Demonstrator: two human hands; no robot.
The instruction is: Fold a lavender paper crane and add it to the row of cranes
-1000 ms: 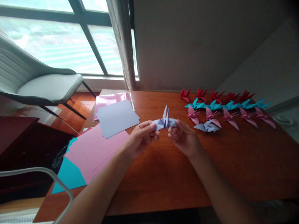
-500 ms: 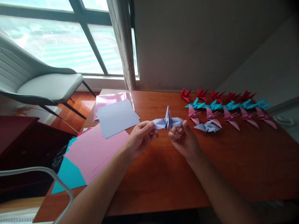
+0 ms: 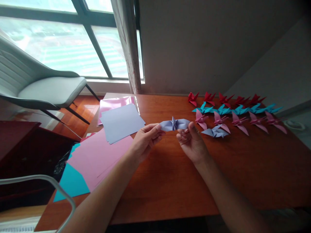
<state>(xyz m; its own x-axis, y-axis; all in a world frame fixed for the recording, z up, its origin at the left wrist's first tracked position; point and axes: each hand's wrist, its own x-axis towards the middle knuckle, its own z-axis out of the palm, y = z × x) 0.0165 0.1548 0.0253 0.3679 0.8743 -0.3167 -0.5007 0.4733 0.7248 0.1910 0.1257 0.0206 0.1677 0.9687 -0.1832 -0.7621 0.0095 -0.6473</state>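
Observation:
Between my two hands, above the brown table (image 3: 155,194), is a lavender paper crane (image 3: 174,124) with its wings spread sideways. My left hand (image 3: 146,139) pinches the tip of one wing between thumb and fingers. The other wing tip is gripped by my right hand (image 3: 193,142), its thumb on top and fingers curled below. The crane's narrow points stand up at the middle. Just right of my right hand, a second lavender crane (image 3: 215,131) rests on the table.
Behind that crane are rows of pink cranes (image 3: 239,122), turquoise cranes (image 3: 222,109) and red cranes (image 3: 224,98). At left lie lavender sheets (image 3: 122,123), pink sheets (image 3: 97,155), turquoise paper (image 3: 71,183) and a shiny pink packet (image 3: 115,103). A chair (image 3: 51,90) stands by the window.
The held crane has tilted, so its upright points look shorter and its wings flatter and wider. Both hands keep hold of the wing tips.

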